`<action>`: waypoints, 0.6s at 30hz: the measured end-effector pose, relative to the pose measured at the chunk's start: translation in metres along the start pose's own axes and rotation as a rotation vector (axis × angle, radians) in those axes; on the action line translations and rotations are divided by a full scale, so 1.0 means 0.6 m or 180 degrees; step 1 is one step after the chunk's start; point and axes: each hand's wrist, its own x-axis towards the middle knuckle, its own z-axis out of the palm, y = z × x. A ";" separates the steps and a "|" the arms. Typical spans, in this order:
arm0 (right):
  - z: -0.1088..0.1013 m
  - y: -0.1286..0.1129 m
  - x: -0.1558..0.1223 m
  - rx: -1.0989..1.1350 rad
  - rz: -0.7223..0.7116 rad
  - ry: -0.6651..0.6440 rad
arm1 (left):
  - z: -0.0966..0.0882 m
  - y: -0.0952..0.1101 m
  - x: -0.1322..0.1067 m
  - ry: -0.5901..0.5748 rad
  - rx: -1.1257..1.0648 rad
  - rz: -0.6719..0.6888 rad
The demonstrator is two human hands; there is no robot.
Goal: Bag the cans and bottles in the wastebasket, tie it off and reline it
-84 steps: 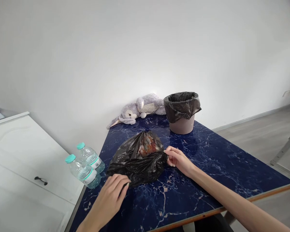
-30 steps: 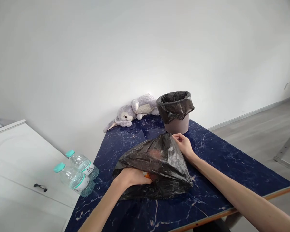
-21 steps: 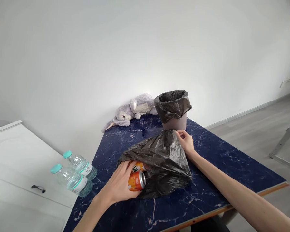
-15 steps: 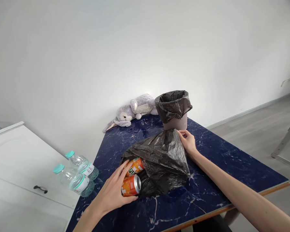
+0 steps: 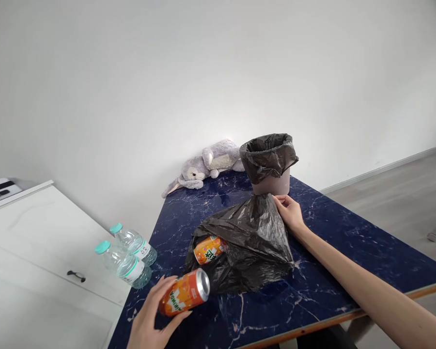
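A crumpled black plastic bag (image 5: 250, 242) lies on the dark blue marble-patterned table (image 5: 334, 242). My right hand (image 5: 289, 213) pinches the bag's far upper edge and holds it up. My left hand (image 5: 156, 315) grips an orange drink can (image 5: 185, 292) lying on its side, just outside the bag's mouth near the table's front left. A second orange can (image 5: 208, 248) lies in the bag's opening, half covered by plastic.
A small bin with a black liner (image 5: 269, 164) stands behind the bag. A grey plush rabbit (image 5: 207, 165) lies by the wall. Two water bottles with teal caps (image 5: 127, 254) rest at the table's left edge beside a white cabinet (image 5: 39, 261).
My right hand lifted the bag's edge. My left hand reached into the bag, drew out an orange can and pulled it toward me; a second can now shows in the opening.
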 end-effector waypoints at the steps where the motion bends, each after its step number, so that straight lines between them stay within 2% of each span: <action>1: 0.000 0.000 0.000 -0.0001 0.0013 -0.0008 | -0.015 -0.001 -0.004 0.0041 -0.0006 -0.0187; 5: -0.001 -0.001 -0.002 0.0000 0.0078 -0.0045 | -0.084 -0.032 -0.019 -0.0011 0.0286 -0.0783; 10: -0.001 -0.003 -0.003 -0.0010 0.0124 -0.0069 | -0.151 -0.101 -0.031 -0.0115 0.0828 -0.0943; 13: -0.001 -0.002 -0.003 -0.0043 0.0133 -0.0072 | -0.166 -0.118 -0.023 0.0085 0.0884 -0.1035; 18: -0.001 0.002 -0.001 -0.0066 0.0139 -0.0084 | -0.165 -0.097 0.006 0.0500 0.0718 -0.1367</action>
